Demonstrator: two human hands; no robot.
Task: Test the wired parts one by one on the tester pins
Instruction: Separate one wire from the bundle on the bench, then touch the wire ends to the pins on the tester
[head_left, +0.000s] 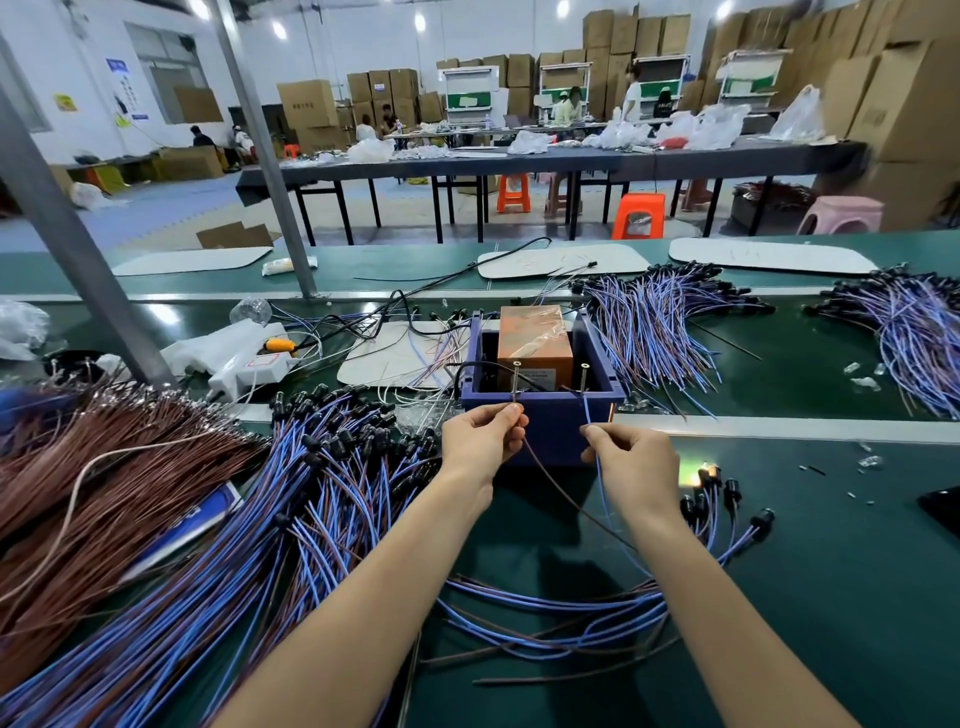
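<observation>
The left grip (480, 441) pinches a brown wire (550, 483) at the foot of the left tester pin (516, 382). The right grip (631, 460) pinches a blue wire (602, 488) whose end reaches up to the right tester pin (585, 379). Both pins stand upright on the blue box's (553, 428) near wall. The wired part (704, 474) glows on the green counter (831, 571), right of the grips, among other black-capped parts

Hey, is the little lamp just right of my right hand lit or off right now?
Lit. The lamp glows bright yellow-white and throws light on the green table, while the black lamps beside it are dark.
</observation>
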